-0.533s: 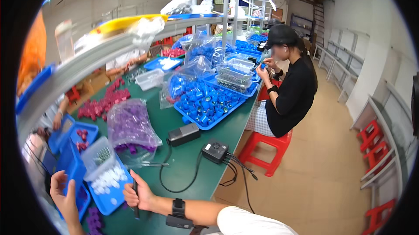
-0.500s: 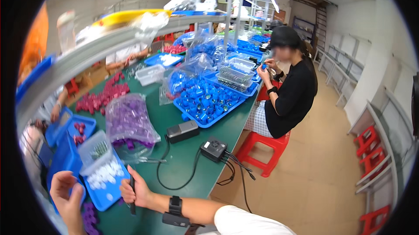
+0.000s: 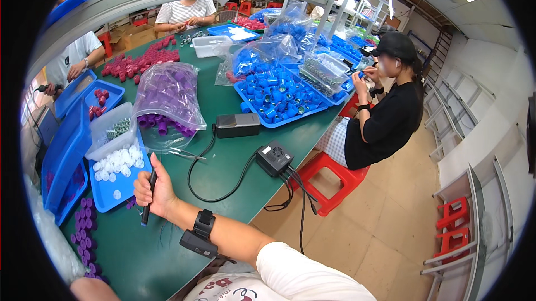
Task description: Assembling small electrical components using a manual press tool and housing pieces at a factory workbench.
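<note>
My right hand is closed around a slim black pen-shaped tool, thumb up, just above the green table. To its left is a blue tray of white translucent round pieces. A clear plastic box with small metal springs or screws rests at that tray's far end. Left of the hand, purple caps stand in rows along the table. Only a bit of my left arm shows at the lower left edge; the left hand is out of view.
A bag of purple caps, a black power bank-like box and a cabled black box with a fan lie ahead. Farther off are a blue tray of blue caps and loose red caps. A seated co-worker is at right.
My left hand, earlier raised with curled fingers at the lower left, has left the view. The view has tilted and shifted; my right hand still grips the black tool.
</note>
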`<state>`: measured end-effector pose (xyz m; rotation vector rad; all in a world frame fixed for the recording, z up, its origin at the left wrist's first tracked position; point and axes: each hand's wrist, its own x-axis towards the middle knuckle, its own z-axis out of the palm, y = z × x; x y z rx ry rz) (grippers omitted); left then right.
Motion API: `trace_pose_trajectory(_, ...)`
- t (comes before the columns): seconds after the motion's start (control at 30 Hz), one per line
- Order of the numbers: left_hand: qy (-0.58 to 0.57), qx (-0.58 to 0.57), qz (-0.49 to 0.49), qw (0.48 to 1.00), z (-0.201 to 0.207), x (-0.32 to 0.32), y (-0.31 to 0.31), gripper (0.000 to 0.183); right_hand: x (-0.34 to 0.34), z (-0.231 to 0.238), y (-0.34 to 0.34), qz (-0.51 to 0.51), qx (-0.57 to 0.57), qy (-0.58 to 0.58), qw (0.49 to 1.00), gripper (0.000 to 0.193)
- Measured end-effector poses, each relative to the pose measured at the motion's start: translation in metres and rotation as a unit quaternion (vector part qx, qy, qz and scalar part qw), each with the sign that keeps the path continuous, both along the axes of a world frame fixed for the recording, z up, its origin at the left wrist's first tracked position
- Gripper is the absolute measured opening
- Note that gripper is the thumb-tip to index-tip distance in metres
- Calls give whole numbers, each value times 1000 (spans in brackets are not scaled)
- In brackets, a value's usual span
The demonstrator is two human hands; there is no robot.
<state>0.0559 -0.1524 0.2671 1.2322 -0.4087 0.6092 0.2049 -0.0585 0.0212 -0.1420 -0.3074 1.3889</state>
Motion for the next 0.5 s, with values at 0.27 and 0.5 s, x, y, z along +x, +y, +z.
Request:
trace_pose_trajectory(0.27, 25, -38, 26, 999, 2, -13, -9, 17, -6, 8, 1, 10, -3, -7, 1000, 68)
trace_pose_trajectory(0.5, 37, -95, 52, 993, 0, -30, 9, 15, -5, 10, 1, 13, -8, -17, 1000, 69)
